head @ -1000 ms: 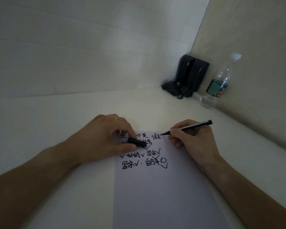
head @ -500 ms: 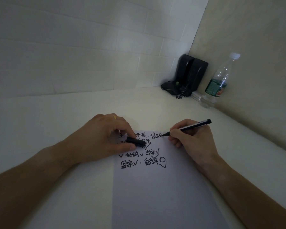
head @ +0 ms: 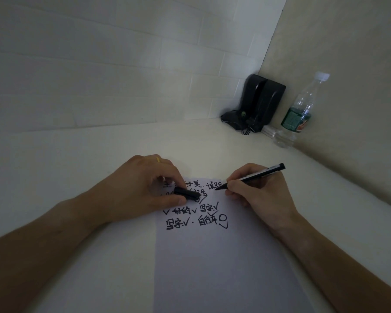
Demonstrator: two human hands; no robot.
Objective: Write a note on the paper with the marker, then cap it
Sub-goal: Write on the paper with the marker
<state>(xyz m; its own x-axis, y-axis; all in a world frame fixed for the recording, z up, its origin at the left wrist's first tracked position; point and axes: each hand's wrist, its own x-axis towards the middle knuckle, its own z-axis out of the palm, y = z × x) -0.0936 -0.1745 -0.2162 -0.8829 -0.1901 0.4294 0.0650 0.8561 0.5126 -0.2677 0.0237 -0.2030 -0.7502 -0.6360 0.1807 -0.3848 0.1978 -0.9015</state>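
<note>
White paper [head: 212, 256] lay flat on the pale table [head: 88, 154], and the top part had 4 short rows of black writing. The right hand [head: 261, 190] was closed around the marker [head: 251, 176], with the fingers pinched low near the tip. The tip sat at the end of the first row, touching the paper or just above it; the picture could not say which. The back end of the marker pointed up and to the right.

The left hand [head: 140, 188] held the black cap [head: 187, 193] between thumb and fingers, and it rested on the left top part of the paper, over some of the writing.

To write well here, the person probably needed to press lightly, move slowly, and keep the left hand pushing down so the sheet did not slide. The palm should stay off the wet ink, or it could smear.

The cap was near the marker tip, with only a little bit of writing between them, so capping would be a short move. A water bottle [head: 299, 114] and 2 black boxes [head: 261, 102] stood well apart in the corner.
</note>
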